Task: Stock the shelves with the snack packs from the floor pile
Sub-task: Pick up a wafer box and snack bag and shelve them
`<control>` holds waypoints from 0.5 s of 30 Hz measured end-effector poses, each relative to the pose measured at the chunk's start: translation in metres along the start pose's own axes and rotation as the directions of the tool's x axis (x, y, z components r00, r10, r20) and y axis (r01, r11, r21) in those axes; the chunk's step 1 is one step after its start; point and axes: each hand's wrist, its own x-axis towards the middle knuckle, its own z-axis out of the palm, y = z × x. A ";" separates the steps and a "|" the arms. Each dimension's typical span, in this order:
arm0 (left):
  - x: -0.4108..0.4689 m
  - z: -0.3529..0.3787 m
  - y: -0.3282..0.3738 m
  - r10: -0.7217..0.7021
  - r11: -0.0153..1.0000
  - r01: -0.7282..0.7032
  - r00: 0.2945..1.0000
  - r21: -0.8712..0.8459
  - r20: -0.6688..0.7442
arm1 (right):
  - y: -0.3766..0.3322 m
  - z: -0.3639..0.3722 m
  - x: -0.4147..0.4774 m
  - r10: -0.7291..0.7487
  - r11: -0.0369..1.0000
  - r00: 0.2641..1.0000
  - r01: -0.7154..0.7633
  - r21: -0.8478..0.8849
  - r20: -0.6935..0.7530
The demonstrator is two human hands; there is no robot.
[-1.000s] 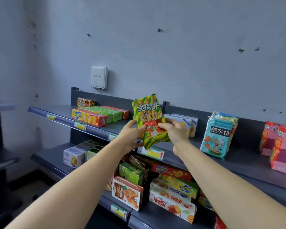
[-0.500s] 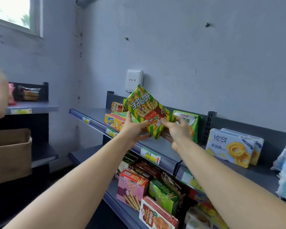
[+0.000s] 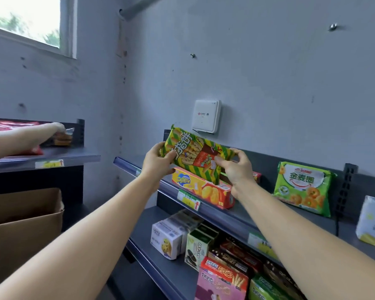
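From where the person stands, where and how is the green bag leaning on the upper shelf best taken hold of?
Probably by its top seam, from the front and above. The green bag stands on the upper shelf and leans back against the back panel, so its back and bottom are closed off, while the top edge stands free.

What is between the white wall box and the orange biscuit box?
In the head view, the striped pack, held by the left hand and the right hand.
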 end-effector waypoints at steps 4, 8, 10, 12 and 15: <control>0.037 -0.029 -0.008 0.019 0.994 -0.018 1.000 0.109 -0.016 | 0.008 0.037 0.016 -0.021 1.000 1.000 0.021 -0.009 -0.008; 0.071 -0.048 -0.020 0.039 0.983 -0.030 0.998 0.180 -0.048 | 0.015 0.066 0.033 -0.024 1.000 0.999 0.023 -0.016 -0.035; 0.089 -0.053 -0.030 0.035 0.976 -0.021 0.997 0.218 -0.062 | 0.016 0.078 0.042 -0.023 0.999 0.998 0.021 -0.037 -0.053; 0.107 -0.056 -0.041 0.023 0.974 -0.006 0.997 0.227 -0.071 | 0.019 0.090 0.053 -0.030 0.998 0.998 0.026 -0.066 -0.063; 0.129 -0.058 -0.048 0.035 0.980 -0.023 0.998 0.196 -0.060 | 0.027 0.106 0.072 -0.041 0.995 0.996 0.034 -0.093 -0.075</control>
